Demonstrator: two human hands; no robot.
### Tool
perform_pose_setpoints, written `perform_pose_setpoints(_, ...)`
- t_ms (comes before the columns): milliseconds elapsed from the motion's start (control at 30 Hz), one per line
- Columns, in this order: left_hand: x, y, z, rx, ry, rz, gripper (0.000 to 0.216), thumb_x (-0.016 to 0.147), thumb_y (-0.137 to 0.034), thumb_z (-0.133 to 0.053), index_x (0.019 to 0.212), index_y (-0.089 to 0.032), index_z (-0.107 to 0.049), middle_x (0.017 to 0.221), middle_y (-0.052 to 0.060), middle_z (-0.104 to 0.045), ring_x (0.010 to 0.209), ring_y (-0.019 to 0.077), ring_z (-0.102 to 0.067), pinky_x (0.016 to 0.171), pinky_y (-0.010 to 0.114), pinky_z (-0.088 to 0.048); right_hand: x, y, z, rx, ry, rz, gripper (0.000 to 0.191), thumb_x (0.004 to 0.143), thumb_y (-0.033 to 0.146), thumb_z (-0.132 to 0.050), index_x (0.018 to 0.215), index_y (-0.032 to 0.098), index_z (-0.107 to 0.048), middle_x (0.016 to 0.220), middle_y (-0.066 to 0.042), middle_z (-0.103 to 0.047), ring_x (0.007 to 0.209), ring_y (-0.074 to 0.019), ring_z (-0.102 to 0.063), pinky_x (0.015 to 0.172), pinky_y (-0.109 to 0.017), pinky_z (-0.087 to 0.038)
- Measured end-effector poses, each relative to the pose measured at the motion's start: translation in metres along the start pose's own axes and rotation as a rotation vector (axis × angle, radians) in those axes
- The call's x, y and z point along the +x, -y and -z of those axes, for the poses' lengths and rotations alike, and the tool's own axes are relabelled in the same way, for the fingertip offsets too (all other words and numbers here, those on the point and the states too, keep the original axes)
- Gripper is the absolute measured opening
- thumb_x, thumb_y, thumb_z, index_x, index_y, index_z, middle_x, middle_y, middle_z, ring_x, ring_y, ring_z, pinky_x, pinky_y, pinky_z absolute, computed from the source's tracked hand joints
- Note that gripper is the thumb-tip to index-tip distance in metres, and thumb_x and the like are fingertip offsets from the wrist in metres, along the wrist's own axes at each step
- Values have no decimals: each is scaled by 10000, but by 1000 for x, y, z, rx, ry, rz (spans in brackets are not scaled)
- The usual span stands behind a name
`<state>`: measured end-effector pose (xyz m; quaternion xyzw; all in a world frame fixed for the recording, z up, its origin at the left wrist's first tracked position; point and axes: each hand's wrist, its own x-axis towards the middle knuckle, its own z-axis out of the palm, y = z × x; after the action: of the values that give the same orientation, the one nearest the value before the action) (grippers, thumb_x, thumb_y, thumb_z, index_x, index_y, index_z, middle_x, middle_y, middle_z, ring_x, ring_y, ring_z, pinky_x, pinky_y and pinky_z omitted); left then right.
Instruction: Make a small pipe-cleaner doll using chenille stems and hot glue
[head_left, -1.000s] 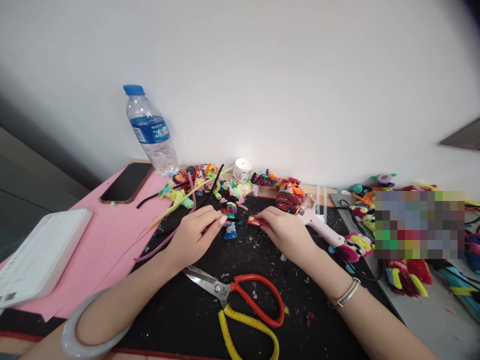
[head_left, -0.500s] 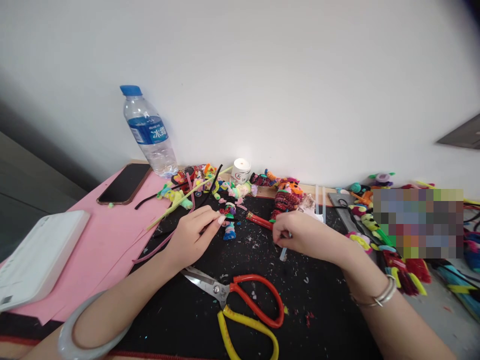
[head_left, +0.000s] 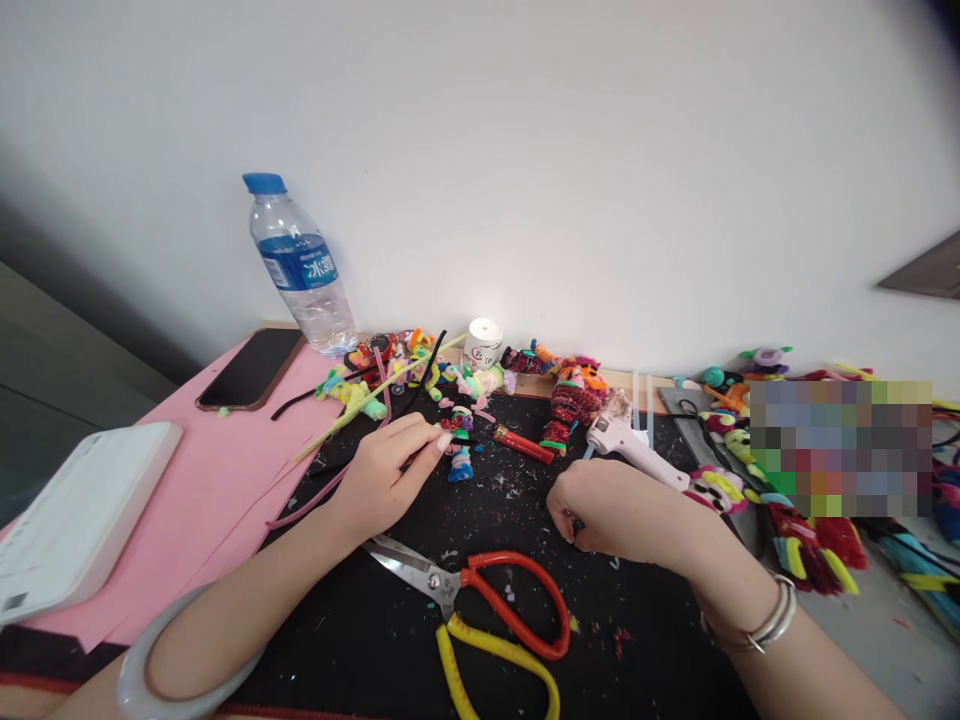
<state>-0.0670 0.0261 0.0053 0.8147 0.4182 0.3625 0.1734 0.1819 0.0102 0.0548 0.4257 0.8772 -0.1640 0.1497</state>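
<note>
My left hand is closed, thumb and forefinger pinched on a short black pipe cleaner whose end sticks out to the right. Just beyond those fingertips lies a small multicoloured pipe-cleaner doll. My right hand has its fingers curled down close to the black mat. Something dark shows at its fingertips, too hidden to name. Past this hand rest a white glue gun and a red lighter. Scissors with one red and one yellow handle lie open in front of both hands.
Along the wall stand a water bottle, a small white cup and several colourful pipe-cleaner figures. To the left are a phone, pink paper and a white box. More figures crowd the right side.
My right hand has moved down and nearer to me, uncovering the glue gun and the lighter's end. The pale strip below it is now hidden. My left hand keeps its pinch.
</note>
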Motion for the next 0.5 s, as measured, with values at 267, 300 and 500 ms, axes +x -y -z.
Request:
perform_pose_setpoints(267,-1,-1,-1,0,-8,-1,206,909,-193,-409,755,-167,-543,668,4,-478,627,116,-467,606,237,-378,1,1,-3,39,-38,34,274,608,-39,-559,602,196,-700,621,-42,-696,584,-183,-631,522,-259,-388)
perform_pose_setpoints(300,-1,-1,-1,2,-7,-2,207,909,-193,-409,755,-167,-544,666,3,-479,625,115,-467,605,237,-378,2,0,-2,62,-39,48,276,611,-37,-559,606,201,-698,623,-28,-697,584,-172,-627,528,-252,-386)
perform_pose_setpoints(500,1,0,-1,0,-16,-8,193,904,-180,-417,766,-163,-551,678,6,-491,640,115,-473,619,235,-385,6,-7,4,216,-124,13,232,672,18,-548,648,205,-683,658,20,-695,592,-120,-603,539,-207,-382)
